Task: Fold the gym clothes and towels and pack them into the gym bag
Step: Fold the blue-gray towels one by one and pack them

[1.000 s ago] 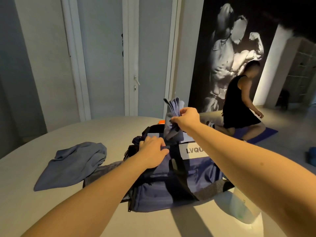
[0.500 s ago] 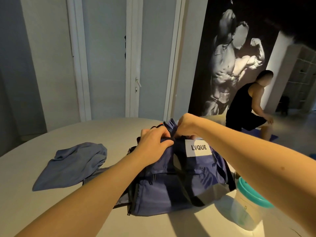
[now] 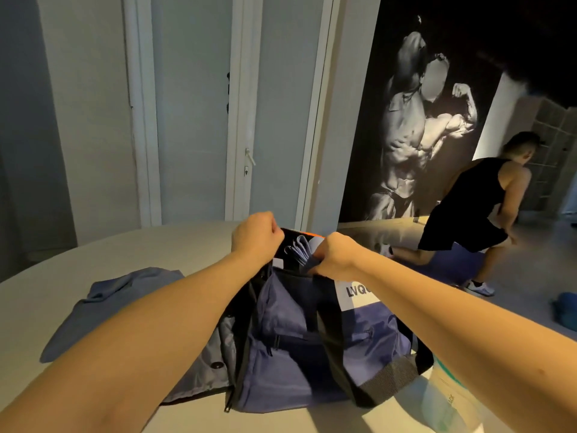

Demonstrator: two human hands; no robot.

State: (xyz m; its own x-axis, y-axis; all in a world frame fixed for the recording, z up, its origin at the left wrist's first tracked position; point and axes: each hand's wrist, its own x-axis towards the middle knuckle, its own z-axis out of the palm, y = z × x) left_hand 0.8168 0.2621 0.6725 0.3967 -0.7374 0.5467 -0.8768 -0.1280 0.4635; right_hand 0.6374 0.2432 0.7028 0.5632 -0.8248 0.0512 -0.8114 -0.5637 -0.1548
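A navy gym bag (image 3: pixel 299 348) with a white label stands open on the round table (image 3: pixel 118 254). My left hand (image 3: pixel 256 238) grips the far left rim of the bag's opening and pulls it up. My right hand (image 3: pixel 334 255) grips the near rim by the black strap. Between them a folded blue cloth (image 3: pixel 300 254) stands on edge inside the opening. A crumpled blue-grey garment (image 3: pixel 125 304) lies on the table left of the bag. A grey garment with a dark button (image 3: pixel 215 365) lies partly under the bag.
A clear shaker bottle with a teal lid (image 3: pixel 449 404) stands right of the bag under my right arm. Beyond the table a person in black (image 3: pixel 474 207) exercises on a blue mat. White doors (image 3: pixel 193 107) and a dark wall poster (image 3: pixel 415 126) stand behind.
My right hand has pushed the folded blue cloth down into the bag and now grips the rim. My left hand moved up from the bag's top to the far rim, spreading the opening.
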